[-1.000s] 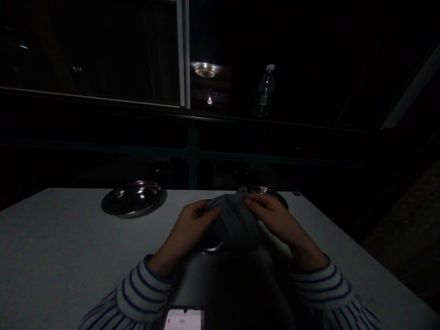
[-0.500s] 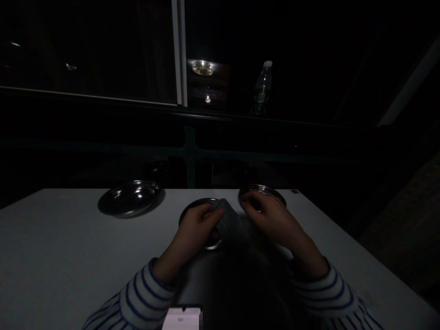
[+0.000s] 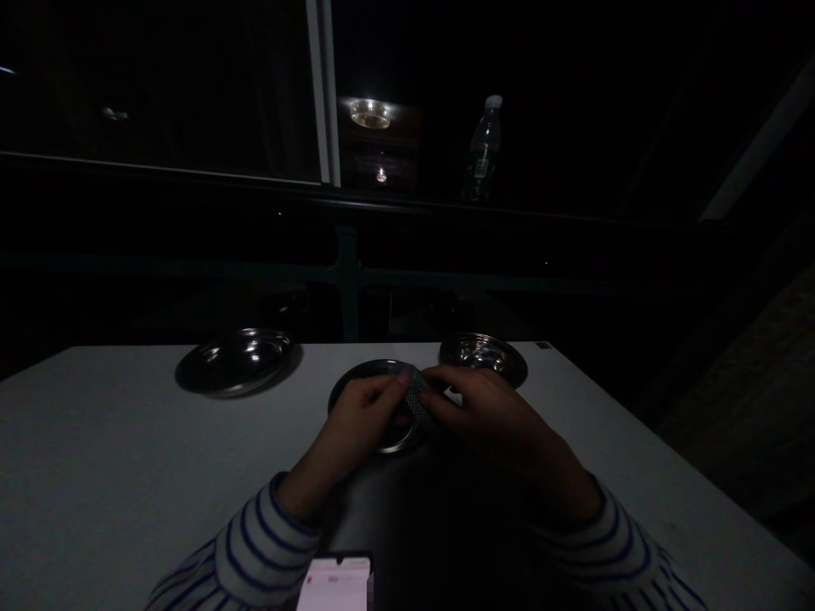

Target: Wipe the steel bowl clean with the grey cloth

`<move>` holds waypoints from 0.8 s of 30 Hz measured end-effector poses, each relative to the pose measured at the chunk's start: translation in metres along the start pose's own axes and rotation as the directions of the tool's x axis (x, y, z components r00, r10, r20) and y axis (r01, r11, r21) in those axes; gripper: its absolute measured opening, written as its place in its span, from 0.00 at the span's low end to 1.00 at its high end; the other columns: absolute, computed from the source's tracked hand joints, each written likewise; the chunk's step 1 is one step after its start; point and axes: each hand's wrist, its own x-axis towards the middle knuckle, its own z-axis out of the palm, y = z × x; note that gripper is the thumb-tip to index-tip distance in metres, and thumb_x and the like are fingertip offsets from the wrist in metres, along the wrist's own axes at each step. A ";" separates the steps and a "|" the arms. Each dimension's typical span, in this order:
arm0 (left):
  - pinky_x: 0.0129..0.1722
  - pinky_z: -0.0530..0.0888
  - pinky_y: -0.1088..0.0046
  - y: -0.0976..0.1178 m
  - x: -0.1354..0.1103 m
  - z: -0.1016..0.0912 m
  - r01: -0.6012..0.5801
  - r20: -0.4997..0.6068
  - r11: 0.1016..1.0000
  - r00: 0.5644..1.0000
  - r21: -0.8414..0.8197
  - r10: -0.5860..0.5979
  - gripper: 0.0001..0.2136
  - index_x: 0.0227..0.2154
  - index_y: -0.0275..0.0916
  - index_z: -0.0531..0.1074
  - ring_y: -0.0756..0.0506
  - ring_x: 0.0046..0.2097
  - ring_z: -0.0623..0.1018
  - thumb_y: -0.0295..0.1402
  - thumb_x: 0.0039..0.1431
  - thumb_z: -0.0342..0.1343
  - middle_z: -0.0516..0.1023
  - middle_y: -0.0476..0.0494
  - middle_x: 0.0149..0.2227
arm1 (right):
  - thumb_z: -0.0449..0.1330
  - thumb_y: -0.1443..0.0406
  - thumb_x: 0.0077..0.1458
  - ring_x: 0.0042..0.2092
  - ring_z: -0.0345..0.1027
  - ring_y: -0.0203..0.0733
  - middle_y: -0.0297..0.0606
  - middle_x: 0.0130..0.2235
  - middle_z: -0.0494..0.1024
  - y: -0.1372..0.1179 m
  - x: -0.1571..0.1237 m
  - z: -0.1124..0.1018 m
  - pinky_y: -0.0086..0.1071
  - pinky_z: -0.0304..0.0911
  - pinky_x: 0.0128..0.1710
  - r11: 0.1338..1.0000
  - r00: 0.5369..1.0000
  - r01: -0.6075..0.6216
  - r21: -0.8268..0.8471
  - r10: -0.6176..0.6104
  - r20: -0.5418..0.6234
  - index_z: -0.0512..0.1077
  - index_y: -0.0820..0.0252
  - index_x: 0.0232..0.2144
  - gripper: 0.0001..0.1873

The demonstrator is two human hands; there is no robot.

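Left hand [image 3: 364, 417] and right hand [image 3: 485, 413] both clench their grip on a grey cloth [image 3: 417, 404] over the middle steel plate [image 3: 366, 370] (1 of 3) on the counter [image 3: 127, 467].

Three metal dishes: left dish [image 3: 235, 363], middle dish [image 3: 364, 379], right dish [image 3: 485, 354]. One cloth [image 3: 417, 402] between left hand [image 3: 360, 422] and right hand [image 3: 493, 416]. One bottle [image 3: 482, 148], one phone [image 3: 334, 585].

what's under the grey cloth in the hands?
A round steel plate: its rim shows around the grey cloth, which the left hand and right hand pinch. The plate's centre is covered by cloth and fingers, so any contents are hidden.
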 end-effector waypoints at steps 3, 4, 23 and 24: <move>0.26 0.65 0.77 0.000 0.000 -0.001 0.001 0.001 0.999 1.000 0.035 -0.001 0.14 0.24 0.35 0.74 0.51 0.25 0.70 0.43 0.50 0.53 0.72 0.50 0.22 | 0.49 0.60 0.58 0.37 0.71 0.41 0.37 0.38 0.77 0.003 0.000 -0.001 0.32 0.59 0.36 0.999 1.000 -0.011 -0.042 0.011 0.012 0.72 0.56 0.40 0.14; 0.25 0.65 0.77 0.000 0.000 -0.001 0.005 -0.002 0.998 1.000 0.055 -0.005 0.14 0.24 0.35 0.74 0.51 0.25 0.70 0.42 0.50 0.53 0.72 0.50 0.21 | 0.48 0.61 0.58 0.37 0.71 0.41 0.37 0.37 0.77 0.004 0.000 -0.001 0.32 0.59 0.35 0.998 1.000 -0.020 -0.054 0.021 0.017 0.72 0.56 0.40 0.14; 0.25 0.64 0.74 -0.002 -0.003 -0.037 -0.126 0.117 0.691 0.991 0.712 0.060 0.12 0.32 0.40 0.74 0.45 0.29 0.74 0.39 0.49 0.52 0.77 0.45 0.29 | 0.53 0.59 0.55 0.37 0.71 0.42 0.34 0.38 0.78 0.038 -0.026 -0.058 0.35 0.66 0.38 0.970 0.961 -0.125 0.207 0.170 -0.216 0.73 0.50 0.42 0.14; 0.25 0.64 0.74 -0.002 -0.003 -0.036 -0.120 0.109 0.689 0.992 0.715 0.060 0.12 0.33 0.40 0.75 0.45 0.29 0.75 0.40 0.48 0.53 0.77 0.44 0.29 | 0.54 0.58 0.54 0.36 0.72 0.42 0.34 0.37 0.78 0.037 -0.028 -0.059 0.35 0.67 0.38 0.962 0.957 -0.128 0.242 0.184 -0.226 0.74 0.51 0.41 0.14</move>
